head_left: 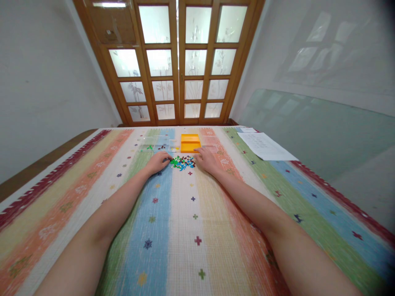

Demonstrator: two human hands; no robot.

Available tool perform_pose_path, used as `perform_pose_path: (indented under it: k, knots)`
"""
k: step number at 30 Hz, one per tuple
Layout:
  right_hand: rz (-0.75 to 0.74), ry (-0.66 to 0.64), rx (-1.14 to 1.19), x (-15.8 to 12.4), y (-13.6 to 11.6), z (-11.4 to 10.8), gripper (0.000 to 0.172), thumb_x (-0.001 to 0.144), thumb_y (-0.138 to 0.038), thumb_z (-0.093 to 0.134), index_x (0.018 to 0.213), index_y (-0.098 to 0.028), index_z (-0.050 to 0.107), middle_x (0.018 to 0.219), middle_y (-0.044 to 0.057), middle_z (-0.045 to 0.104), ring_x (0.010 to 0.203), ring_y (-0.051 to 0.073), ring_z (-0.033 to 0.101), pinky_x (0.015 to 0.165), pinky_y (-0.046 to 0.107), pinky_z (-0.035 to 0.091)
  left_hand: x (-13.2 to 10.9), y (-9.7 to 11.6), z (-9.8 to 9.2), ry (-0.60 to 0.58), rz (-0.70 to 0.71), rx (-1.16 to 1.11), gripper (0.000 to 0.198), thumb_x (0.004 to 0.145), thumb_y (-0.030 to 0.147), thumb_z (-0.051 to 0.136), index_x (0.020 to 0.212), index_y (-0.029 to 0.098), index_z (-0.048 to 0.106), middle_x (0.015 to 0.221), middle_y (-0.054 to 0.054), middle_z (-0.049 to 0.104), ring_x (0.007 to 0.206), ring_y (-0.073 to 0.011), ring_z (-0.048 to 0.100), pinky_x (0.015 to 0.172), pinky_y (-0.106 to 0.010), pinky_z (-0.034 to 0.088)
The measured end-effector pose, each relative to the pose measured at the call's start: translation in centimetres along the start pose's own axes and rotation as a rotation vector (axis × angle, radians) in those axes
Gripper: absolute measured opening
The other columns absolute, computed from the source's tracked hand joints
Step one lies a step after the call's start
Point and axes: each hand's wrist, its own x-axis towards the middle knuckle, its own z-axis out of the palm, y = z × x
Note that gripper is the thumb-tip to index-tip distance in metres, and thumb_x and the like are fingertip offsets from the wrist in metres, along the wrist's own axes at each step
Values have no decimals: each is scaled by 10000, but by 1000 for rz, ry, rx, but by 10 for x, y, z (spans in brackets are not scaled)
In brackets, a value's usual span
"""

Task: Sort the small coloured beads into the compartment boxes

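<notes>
A pile of small green, blue, white and dark brown pieces (184, 163) lies on the striped cloth between my hands. My left hand (158, 163) is at the pile's left edge, thumb and fingers drawn together by the green pieces; whatever is between the fingertips is too small to make out. On the right side of the pile rests my right hand (207, 160), its fingers loosely apart and nothing visible in them. Its upper fingertips are close to the front edge of a yellow two-part box (190, 137); whether they touch it I cannot tell.
Clear plastic trays (154, 141) stand left of the yellow box, with small green, brown and yellow pieces in separate spots. Another clear tray (210, 144) is to its right. Printed paper sheets (265, 146) lie at the back right. Wooden glazed doors (179, 61) stand beyond the table (182, 246).
</notes>
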Motion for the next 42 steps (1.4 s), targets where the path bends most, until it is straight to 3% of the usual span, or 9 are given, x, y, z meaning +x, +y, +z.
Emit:
perform_pose_path:
  k: [8, 21, 29, 33, 42]
  knots:
    - [-36, -24, 2, -1, -7, -5, 300, 1010, -206, 533, 1234, -176, 730, 1239, 133, 714, 1183, 271, 613, 1062, 425, 487, -1, 9, -6, -37, 37, -34, 156, 912, 286, 639, 950, 223, 777, 1022, -78, 709, 1036, -257, 651, 1002, -408, 502]
    - [-69, -67, 6, -2, -14, -9, 300, 1039, -235, 498, 1208, -181, 740, 1189, 120, 723, 1160, 261, 604, 1047, 423, 482, 1, 12, -11, -144, 66, -106, 214, 935, 302, 632, 1037, 257, 815, 1070, -77, 711, 1078, -251, 648, 1031, -388, 482]
    - [-81, -63, 11, -3, -11, -8, 278, 1052, -250, 507, 1200, -187, 733, 1188, 113, 721, 1160, 252, 605, 1043, 413, 482, 2, 13, -10, -138, 37, -81, 202, 942, 345, 623, 951, 248, 800, 994, -74, 732, 1027, -259, 656, 1007, -406, 487]
    - [-88, -63, 18, -3, -11, -7, 284, 1051, -250, 506, 1208, -182, 732, 1192, 118, 719, 1160, 257, 606, 1042, 417, 483, 0, 10, -7, -74, 7, -118, 205, 945, 365, 603, 955, 243, 767, 1012, -69, 737, 1001, -252, 650, 970, -398, 499]
    - [-76, -62, 34, -4, -10, -5, 275, 1033, -237, 528, 1214, -196, 731, 1202, 107, 718, 1160, 254, 612, 1048, 413, 486, -1, -15, -2, 207, -265, -263, 225, 932, 358, 571, 1043, 238, 724, 888, -24, 718, 804, -202, 627, 776, -328, 491]
